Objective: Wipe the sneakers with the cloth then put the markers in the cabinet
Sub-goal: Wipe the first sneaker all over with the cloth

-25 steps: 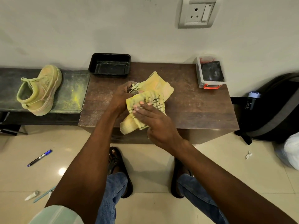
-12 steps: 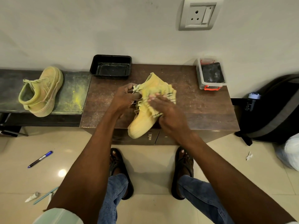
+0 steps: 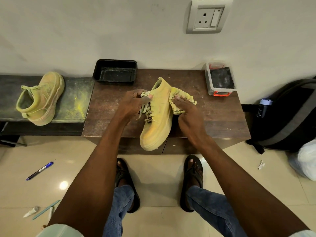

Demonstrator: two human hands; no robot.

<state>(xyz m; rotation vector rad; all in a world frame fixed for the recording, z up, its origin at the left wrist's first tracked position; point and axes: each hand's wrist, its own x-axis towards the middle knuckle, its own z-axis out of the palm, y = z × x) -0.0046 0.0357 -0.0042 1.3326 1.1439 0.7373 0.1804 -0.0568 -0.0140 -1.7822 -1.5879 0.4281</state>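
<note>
Sneaker 1 (image 3: 158,115): yellow-green, lying across the brown cabinet top (image 3: 222,120), toe pointing toward the person and overhanging the front edge, heel toward the wall. An orange-tinted patch shows near the toe. Laces loose on the person's left side.

Left hand (image 3: 132,104): fingers curled round the lace and tongue area of sneaker 1, holding it steady.

Right hand (image 3: 186,111): fingers laid fairly straight on the yellow cloth (image 3: 182,100), pressing it against the right side of sneaker 1 near the heel. The cloth is bunched, with dark grid lines at its lower edge.

Sneaker 2 (image 3: 41,98): same colour, on the dark bench (image 3: 75,93) to the left of the cabinet, well apart from sneaker 1, lying tilted with its opening toward the camera. Yellow powder (image 3: 79,106) is scattered on the bench just beside it.

Cabinet top, rear: black tray (image 3: 115,71) at the left back corner against the wall; clear box with an orange clasp (image 3: 220,79) at the right back corner, dark contents inside.

Floor, left: 1 blue marker (image 3: 40,171) on the tiles, well apart from the cabinet. Nearer the camera, 1 thin teal pen-like item (image 3: 46,209) and 1 small white tube (image 3: 31,211); type not readable.

Floor, right: dark backpack (image 3: 287,117) against the wall, white bag (image 3: 307,159) beside it, small scrap of paper (image 3: 261,164).

Wall: 1 socket plate (image 3: 207,17) above the cabinet.

Person's feet in dark sandals (image 3: 192,182), blue jeans at the lower edge.
</note>
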